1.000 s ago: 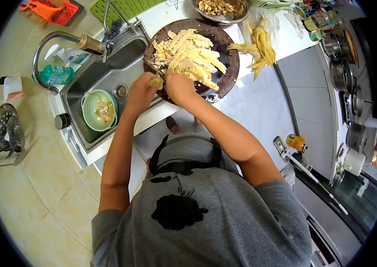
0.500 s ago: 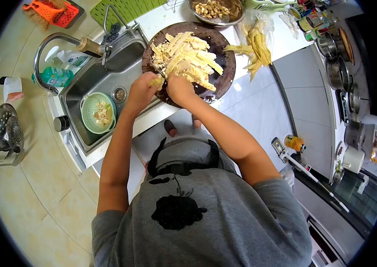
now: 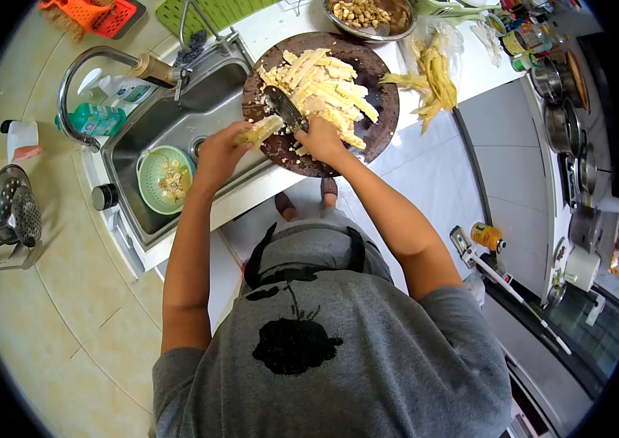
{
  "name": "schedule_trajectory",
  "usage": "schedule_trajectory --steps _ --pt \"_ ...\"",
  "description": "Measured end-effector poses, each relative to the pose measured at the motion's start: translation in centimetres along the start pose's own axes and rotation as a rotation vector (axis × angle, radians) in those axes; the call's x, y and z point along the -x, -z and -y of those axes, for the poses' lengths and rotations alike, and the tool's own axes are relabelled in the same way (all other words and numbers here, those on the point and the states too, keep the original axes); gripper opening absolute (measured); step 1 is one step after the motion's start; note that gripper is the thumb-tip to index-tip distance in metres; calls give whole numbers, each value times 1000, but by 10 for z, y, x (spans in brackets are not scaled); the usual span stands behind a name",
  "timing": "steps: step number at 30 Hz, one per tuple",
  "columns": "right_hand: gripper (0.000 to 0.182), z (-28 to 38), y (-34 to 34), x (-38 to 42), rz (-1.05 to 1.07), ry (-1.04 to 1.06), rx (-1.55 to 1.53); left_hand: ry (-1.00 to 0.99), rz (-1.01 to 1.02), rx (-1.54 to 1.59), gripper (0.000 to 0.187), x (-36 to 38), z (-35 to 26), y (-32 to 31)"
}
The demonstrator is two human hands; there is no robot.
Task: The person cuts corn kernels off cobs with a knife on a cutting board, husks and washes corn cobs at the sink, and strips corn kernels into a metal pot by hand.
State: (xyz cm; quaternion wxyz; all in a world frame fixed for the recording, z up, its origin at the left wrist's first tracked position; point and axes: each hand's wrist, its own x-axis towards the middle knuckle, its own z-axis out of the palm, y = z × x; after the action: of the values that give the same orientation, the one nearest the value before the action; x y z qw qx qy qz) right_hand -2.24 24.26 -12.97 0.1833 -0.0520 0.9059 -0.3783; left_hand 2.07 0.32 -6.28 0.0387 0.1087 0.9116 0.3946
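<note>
At the near left edge of the round dark chopping board (image 3: 386,120), my left hand (image 3: 218,155) grips a pale yellow vegetable piece (image 3: 263,131), whose kind I cannot make out. My right hand (image 3: 322,140) is closed on a knife; its dark blade (image 3: 285,106) points up and left, just right of that piece. Beyond the blade lies a heap of pale yellow vegetable strips (image 3: 324,80), with small crumbs scattered around it. My fingers cover the knife's handle.
Left of the board is a steel sink (image 3: 211,95) holding a green colander (image 3: 150,193) with scraps. A metal bowl (image 3: 402,31) of brown chunks stands behind. Yellow leafy strips (image 3: 435,77) hang over the counter's edge at right. A faucet (image 3: 76,66) arches over the sink's left side.
My hands have moved apart. The knife blade now shows clearly, and my left hand has drawn the yellow piece out left of it. The whole view has shifted slightly.
</note>
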Motion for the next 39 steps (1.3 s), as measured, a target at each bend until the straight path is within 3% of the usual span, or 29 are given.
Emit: schedule_trajectory --steps 4,13,16,19,25,28,39 --pt "31 26 16 31 -166 231 124 116 -30 -28 28 -8 -26 -5" --pt "29 71 54 96 -36 219 234 56 -49 -158 17 -20 -38 -10" --pt "15 73 50 94 -73 249 291 34 -100 -126 14 -17 -48 -12" --pt "12 75 49 85 -57 249 272 8 -89 -172 19 -14 -44 -15" --pt "16 69 28 46 -69 282 269 0 -57 -164 21 -13 -48 -20" --pt "28 46 10 28 -50 173 262 -73 -109 -135 24 -9 -48 -26" --pt "25 46 19 72 -9 172 263 24 -87 -86 26 0 -28 -6"
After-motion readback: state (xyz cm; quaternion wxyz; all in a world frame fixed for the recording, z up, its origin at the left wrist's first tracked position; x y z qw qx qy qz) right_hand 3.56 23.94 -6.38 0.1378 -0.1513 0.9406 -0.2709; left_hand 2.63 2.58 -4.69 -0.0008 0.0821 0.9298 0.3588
